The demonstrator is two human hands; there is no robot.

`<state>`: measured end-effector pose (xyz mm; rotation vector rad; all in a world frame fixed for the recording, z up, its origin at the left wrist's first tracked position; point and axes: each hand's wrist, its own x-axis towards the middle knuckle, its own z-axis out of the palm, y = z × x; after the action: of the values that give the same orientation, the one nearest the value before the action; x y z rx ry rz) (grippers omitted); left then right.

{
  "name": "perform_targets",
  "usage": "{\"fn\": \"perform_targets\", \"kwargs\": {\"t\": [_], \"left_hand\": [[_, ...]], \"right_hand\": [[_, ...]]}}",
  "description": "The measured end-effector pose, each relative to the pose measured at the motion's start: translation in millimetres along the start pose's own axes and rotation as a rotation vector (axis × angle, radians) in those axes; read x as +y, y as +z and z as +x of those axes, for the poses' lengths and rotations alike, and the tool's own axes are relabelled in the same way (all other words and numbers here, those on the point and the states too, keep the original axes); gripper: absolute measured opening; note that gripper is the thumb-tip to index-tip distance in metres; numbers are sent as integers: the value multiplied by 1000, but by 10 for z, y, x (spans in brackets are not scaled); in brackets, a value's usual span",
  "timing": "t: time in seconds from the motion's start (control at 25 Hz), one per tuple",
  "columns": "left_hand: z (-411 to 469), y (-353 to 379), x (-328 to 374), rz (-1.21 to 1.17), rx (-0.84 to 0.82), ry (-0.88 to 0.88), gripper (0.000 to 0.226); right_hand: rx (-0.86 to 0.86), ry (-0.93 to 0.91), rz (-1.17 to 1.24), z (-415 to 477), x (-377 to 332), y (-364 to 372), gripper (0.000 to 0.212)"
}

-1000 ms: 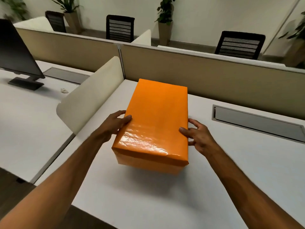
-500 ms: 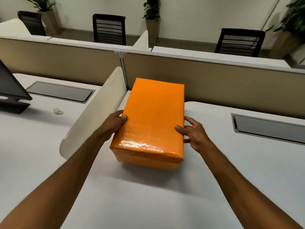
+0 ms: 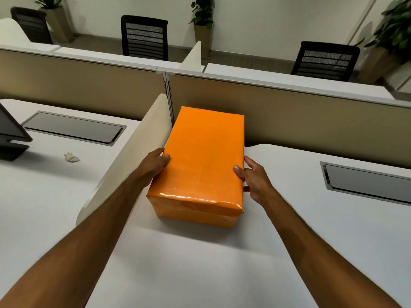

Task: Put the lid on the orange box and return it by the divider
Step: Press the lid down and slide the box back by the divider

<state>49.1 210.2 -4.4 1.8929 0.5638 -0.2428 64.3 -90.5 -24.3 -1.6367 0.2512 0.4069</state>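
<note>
The orange box (image 3: 203,161) has its lid on and rests on the white desk (image 3: 200,258), its long side running away from me. Its far end is close to the tan back partition (image 3: 300,123). Along its left side stands the cream side divider (image 3: 131,156). My left hand (image 3: 153,166) grips the box's left edge, squeezed between box and divider. My right hand (image 3: 255,180) holds the right edge, thumb on the lid.
A flush grey cable hatch (image 3: 367,183) sits in the desk at the right. On the neighbouring desk to the left are another hatch (image 3: 73,127), a crumpled paper scrap (image 3: 71,157) and a monitor base (image 3: 11,145). Black chairs and potted plants stand beyond the partition.
The box has slid away from me and to the left, ending close beside the side divider and near the back partition. Both hands stayed on its sides.
</note>
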Motion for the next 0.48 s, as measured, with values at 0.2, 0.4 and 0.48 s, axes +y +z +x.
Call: {"fn": "perform_targets", "kwargs": {"t": [0.2, 0.4, 0.48], "left_hand": [[97, -52, 78, 25, -10, 9, 52], [83, -54, 111, 40, 22, 0, 56], [7, -24, 116, 137, 97, 21, 58]], "right_hand": [[-13, -13, -83, 98, -76, 95, 64], [-22, -22, -166, 98, -80, 98, 65], [-11, -51, -223, 66, -71, 71, 68]]}}
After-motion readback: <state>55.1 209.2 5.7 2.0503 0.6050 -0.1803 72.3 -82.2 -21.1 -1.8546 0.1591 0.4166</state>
